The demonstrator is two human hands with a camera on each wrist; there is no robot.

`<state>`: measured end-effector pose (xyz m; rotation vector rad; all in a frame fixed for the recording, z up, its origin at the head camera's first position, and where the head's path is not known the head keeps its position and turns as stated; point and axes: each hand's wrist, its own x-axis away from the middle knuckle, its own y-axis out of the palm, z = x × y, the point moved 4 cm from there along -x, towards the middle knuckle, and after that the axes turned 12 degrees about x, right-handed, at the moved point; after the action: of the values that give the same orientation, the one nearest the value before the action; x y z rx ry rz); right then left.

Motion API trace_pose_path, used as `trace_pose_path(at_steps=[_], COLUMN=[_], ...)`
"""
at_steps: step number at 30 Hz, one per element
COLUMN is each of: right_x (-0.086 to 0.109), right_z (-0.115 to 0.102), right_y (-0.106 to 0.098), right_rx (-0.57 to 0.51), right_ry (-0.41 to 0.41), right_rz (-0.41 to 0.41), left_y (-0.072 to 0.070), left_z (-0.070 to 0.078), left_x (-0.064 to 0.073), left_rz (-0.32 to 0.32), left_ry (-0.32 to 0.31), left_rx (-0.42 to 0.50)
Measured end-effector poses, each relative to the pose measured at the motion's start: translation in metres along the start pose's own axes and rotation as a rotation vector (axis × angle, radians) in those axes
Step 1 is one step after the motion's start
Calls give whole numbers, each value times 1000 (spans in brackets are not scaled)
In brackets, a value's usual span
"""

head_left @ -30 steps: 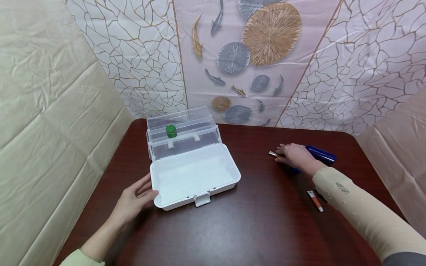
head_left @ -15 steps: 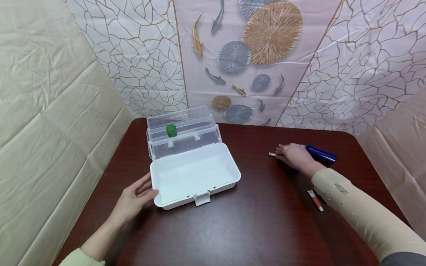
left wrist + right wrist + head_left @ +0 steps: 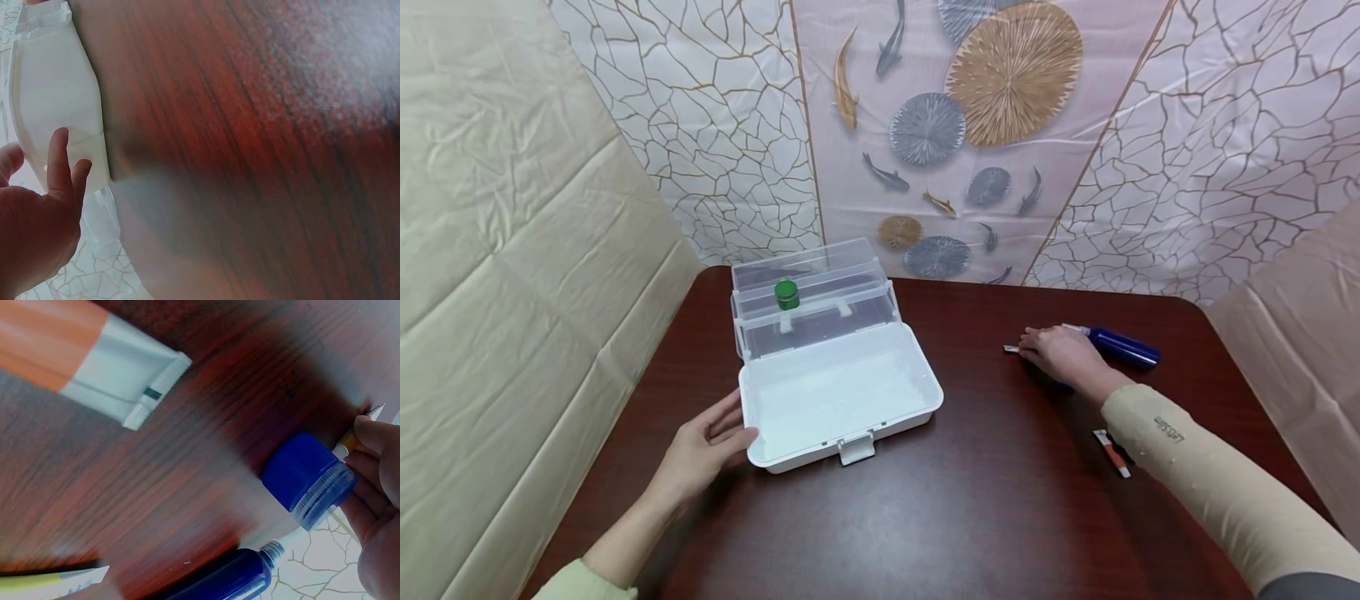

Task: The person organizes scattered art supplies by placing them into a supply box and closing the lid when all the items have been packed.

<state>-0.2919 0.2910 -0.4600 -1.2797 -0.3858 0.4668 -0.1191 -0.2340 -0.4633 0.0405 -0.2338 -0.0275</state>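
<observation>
In the head view a white plastic box (image 3: 842, 400) stands with its clear lid raised. My left hand (image 3: 700, 454) holds its near left corner, thumb over the rim and fingers along the outer wall, as the left wrist view of the hand (image 3: 44, 219) also shows. At the right, my right hand (image 3: 1063, 354) pinches a small tube (image 3: 1011, 348) low over the table. The right wrist view shows the tube (image 3: 351, 439) as yellow-orange with a silver end. Close by my right hand's fingers (image 3: 369, 434) is a jar with a blue lid (image 3: 303, 472).
A dark blue bottle (image 3: 1123, 348) lies beyond the right hand. An orange-and-white tube (image 3: 1112, 454) lies by the right sleeve; the right wrist view also has a yellow tube (image 3: 56, 581). A green jar (image 3: 787, 293) sits in the clear raised part of the box.
My right hand stays nearly in place, and the visible end of the tube has turned slightly in its fingers. The left hand and the box have not visibly moved.
</observation>
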Motion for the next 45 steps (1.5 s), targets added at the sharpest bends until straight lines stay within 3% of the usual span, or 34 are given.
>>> trace_pose_path(at_steps=[38,45], right_x=[-1,-5], right_z=[-2,-8], right_y=[2,-14], right_rx=[-47,-29], right_ry=[28,-22], right_rz=[128,227], left_y=[1,1], left_z=[-1,0], left_x=[1,1], left_rz=[7,4], left_ry=[7,4], left_rx=[2,7])
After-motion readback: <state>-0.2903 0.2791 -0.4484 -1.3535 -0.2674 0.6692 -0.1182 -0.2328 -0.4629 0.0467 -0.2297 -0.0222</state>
